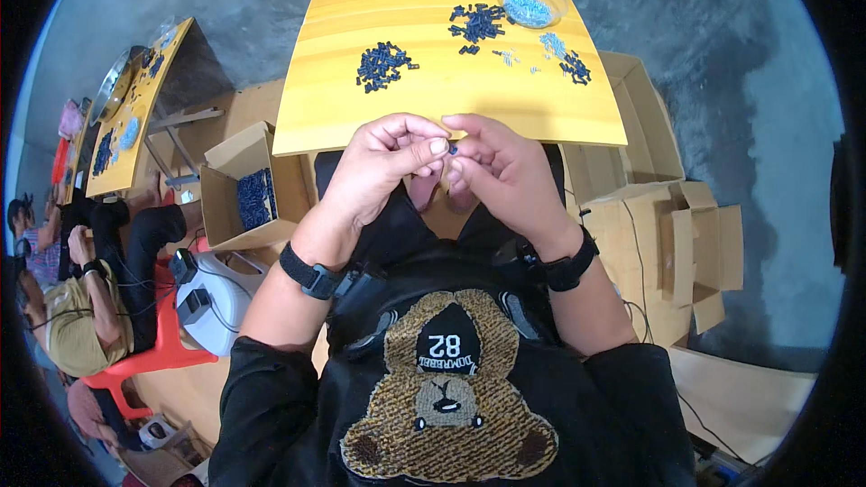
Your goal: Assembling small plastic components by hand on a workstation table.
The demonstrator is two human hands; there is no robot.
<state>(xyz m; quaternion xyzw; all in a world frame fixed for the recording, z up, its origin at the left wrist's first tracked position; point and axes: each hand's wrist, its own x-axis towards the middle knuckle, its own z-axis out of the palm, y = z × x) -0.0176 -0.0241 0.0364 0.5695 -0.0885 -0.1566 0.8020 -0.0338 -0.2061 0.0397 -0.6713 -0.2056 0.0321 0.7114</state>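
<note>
The small dark piece (453,150) was located at the meeting point of the fingertips of both hands, just in front of the near edge of the yellow worktop (316,117). The left hand (383,160) held it from the left side, with the thumb and the index finger set narrow. The right hand (510,171) closed on it from the other side, its thumb below the piece and its bent fingers around it (most of the piece was covered, so I could not tell its exact shape).

On the worktop, beyond the hands, there lay a left dark heap (383,66) and a middle dark heap (477,23), well apart from the fingers. Near the right edge, a small dark heap (574,68) lay just beside some light-blue pieces (552,44). Behind these stood a clear round bowl (561,5), which contained more light-blue pieces. To the left of the worktop, an open cardboard box (217,203) held many dark pieces.
</note>
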